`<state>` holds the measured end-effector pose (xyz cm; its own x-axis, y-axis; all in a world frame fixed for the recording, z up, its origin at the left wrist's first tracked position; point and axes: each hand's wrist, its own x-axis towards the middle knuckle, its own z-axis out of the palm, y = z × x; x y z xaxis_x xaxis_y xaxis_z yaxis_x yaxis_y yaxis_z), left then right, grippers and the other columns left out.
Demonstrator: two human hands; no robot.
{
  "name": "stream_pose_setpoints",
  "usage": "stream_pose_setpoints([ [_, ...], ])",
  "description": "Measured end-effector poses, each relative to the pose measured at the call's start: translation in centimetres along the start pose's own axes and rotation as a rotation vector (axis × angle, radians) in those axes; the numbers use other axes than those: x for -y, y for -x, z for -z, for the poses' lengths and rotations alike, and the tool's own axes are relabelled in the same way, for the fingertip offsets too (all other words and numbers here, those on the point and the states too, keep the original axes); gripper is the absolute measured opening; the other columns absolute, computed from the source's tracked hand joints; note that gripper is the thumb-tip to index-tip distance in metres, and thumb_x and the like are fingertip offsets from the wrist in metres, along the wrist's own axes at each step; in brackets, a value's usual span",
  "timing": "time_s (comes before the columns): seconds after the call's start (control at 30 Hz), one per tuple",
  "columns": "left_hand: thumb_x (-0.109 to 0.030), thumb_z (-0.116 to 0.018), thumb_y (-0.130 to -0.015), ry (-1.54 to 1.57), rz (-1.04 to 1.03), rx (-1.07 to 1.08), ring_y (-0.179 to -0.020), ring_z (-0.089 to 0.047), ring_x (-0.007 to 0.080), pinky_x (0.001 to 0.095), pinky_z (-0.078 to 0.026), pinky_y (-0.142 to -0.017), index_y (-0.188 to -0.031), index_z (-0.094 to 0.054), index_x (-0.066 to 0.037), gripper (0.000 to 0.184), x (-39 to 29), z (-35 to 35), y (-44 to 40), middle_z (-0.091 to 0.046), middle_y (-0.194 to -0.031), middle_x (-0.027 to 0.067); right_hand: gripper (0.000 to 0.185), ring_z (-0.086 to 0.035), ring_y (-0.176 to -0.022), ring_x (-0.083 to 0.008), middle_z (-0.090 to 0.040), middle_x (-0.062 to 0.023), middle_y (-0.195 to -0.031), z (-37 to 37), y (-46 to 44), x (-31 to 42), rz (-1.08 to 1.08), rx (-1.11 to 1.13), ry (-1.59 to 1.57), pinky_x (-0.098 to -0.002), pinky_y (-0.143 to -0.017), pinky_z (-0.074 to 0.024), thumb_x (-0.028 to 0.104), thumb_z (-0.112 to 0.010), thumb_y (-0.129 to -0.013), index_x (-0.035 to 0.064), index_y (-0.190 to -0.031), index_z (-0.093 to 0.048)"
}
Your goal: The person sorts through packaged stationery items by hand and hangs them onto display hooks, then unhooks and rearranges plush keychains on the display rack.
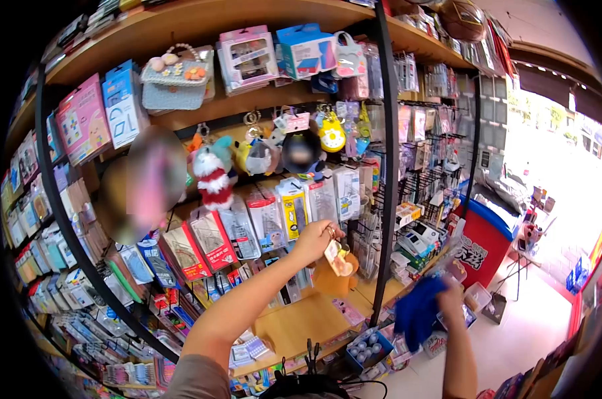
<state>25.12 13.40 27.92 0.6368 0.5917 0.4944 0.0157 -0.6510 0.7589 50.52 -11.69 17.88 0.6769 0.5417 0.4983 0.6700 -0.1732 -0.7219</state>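
My left hand (316, 241) is closed at the top of an orange-brown plush keychain (339, 272) with a paper tag, in front of the shelf's lower board. To the right, my right hand (452, 299) is closed on a blue cloth (419, 310), which hangs down and is slightly blurred. Above my left hand, packaged stationery sets (293, 209) hang in a row. A red and white plush (213, 179) and a yellow round pouch (332, 133) hang higher up among other plush keychains.
A black shelf post (388, 166) stands between my hands. Below it is a blue box of round items (368, 350). A red and blue bin (480, 243) stands at the right, near the bright doorway. Packed racks fill the left side.
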Motion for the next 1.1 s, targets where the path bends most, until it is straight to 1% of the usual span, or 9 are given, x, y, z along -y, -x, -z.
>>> stream_pose_setpoints([
  [0.13, -0.027, -0.043, -0.095, 0.209, 0.179, 0.125, -0.089, -0.06, 0.0135, 0.0273, -0.048, -0.078, -0.102, -0.058, 0.003, 0.034, -1.1, -2.6, 0.5, -0.063, -0.096, 0.0093, 0.051, -0.044, -0.053, -0.0072, -0.058, -0.0053, -0.086, 9.6, -1.4, 7.3, -0.102, -0.751, -0.871, -0.0186, -0.044, -0.0332, 0.0, -0.047, -0.074, 0.0013, -0.125, -0.043],
  [0.23, -0.032, -0.045, -0.093, 0.582, 0.219, 0.164, -0.097, -0.057, 0.0179, 0.0311, -0.047, -0.084, -0.11, -0.055, -0.001, 0.037, -0.4, -6.0, 1.0, -0.057, -0.11, 0.0121, 0.041, -0.054, -0.097, -0.0207, -0.051, -0.0182, -0.113, 9.7, -0.3, 8.6, -0.107, -1.075, -0.71, -0.0322, -0.082, -0.0456, -0.001, -0.049, -0.078, -0.009, -0.117, -0.044],
  [0.33, -0.024, -0.048, -0.092, 0.969, 0.354, 0.238, -0.103, -0.056, 0.0242, 0.0326, -0.048, -0.084, -0.108, -0.051, -0.001, 0.029, 0.6, -8.2, 0.2, -0.054, -0.117, 0.0139, 0.029, -0.057, -0.095, -0.0269, -0.059, -0.014, -0.098, -3.1, 2.8, 2.0, 0.475, 0.043, 0.135, -0.0383, -0.078, -0.0462, 0.01, -0.056, -0.069, 0.0048, -0.097, -0.06],
  [0.4, -0.018, -0.047, -0.092, 0.497, 0.265, 0.38, -0.101, -0.057, 0.0229, 0.0316, -0.048, -0.082, -0.108, -0.051, -0.002, 0.023, 2.4, -9.6, 1.3, -0.056, -0.113, 0.013, 0.032, -0.059, -0.091, -0.0298, -0.063, -0.0123, -0.093, -4.0, 3.8, 3.7, 0.584, 1.043, 0.473, -0.0409, -0.077, -0.0473, 0.011, -0.057, -0.064, 0.0149, -0.095, -0.066],
  [0.57, -0.038, -0.047, -0.089, 0.942, 0.29, 0.08, -0.101, -0.055, 0.0176, 0.0304, -0.044, -0.089, -0.116, -0.051, -0.003, 0.044, 5.0, -6.3, 2.5, -0.056, -0.111, 0.0079, 0.035, -0.061, -0.082, -0.029, -0.065, -0.0117, -0.089, 0.5, 1.3, 1.9, -0.246, 0.677, -0.189, -0.0348, -0.074, -0.0478, 0.004, -0.055, -0.067, 0.0085, -0.1, -0.065],
  [0.83, -0.046, -0.056, -0.079, 1.141, 0.242, 0.029, -0.117, -0.046, 0.0273, 0.0399, -0.038, -0.098, -0.131, -0.037, -0.005, 0.069, 5.8, -4.0, 4.0, -0.045, -0.13, 0.0136, 0.038, -0.056, -0.089, -0.022, -0.055, -0.0141, -0.104, 9.6, -1.8, 9.7, 0.108, -1.059, -0.942, -0.0333, -0.082, -0.0452, -0.007, -0.051, -0.073, -0.0059, -0.112, -0.05],
  [0.93, -0.045, -0.053, -0.082, 1.173, 0.2, 0.045, -0.112, -0.049, 0.0253, 0.038, -0.04, -0.096, -0.129, -0.039, -0.005, 0.063, 5.2, -4.6, 3.6, -0.049, -0.124, 0.0129, 0.04, -0.057, -0.091, -0.0269, -0.058, -0.0155, -0.104, 0.4, 0.3, 2.9, 0.085, -0.56, -0.215, -0.0382, -0.076, -0.0468, 0.0, -0.058, -0.066, 0.0019, -0.107, -0.056],
  [1.07, -0.037, -0.044, -0.092, 0.784, 0.438, 0.095, -0.104, -0.054, 0.019, 0.0325, -0.043, -0.092, -0.107, -0.058, -0.002, 0.041, 5.0, -4.6, 4.1, -0.056, -0.114, 0.0113, 0.036, -0.06, -0.086, -0.0327, -0.062, -0.0177, -0.088, -6.9, 2.4, 1.6, 0.534, 1.083, 0.48, -0.0403, -0.072, -0.0489, 0.007, -0.053, -0.064, 0.0117, -0.098, -0.063],
  [1.1, -0.037, -0.044, -0.092, 0.762, 0.355, 0.13, -0.107, -0.053, 0.0198, 0.0326, -0.042, -0.093, -0.109, -0.058, -0.002, 0.041, 5.2, -4.0, 3.8, -0.055, -0.117, 0.0118, 0.036, -0.061, -0.084, -0.0338, -0.063, -0.0175, -0.086, -5.6, 1.3, 2.1, 0.466, 0.929, 0.438, -0.0408, -0.072, -0.0492, 0.007, -0.052, -0.064, 0.0108, -0.098, -0.064],
])
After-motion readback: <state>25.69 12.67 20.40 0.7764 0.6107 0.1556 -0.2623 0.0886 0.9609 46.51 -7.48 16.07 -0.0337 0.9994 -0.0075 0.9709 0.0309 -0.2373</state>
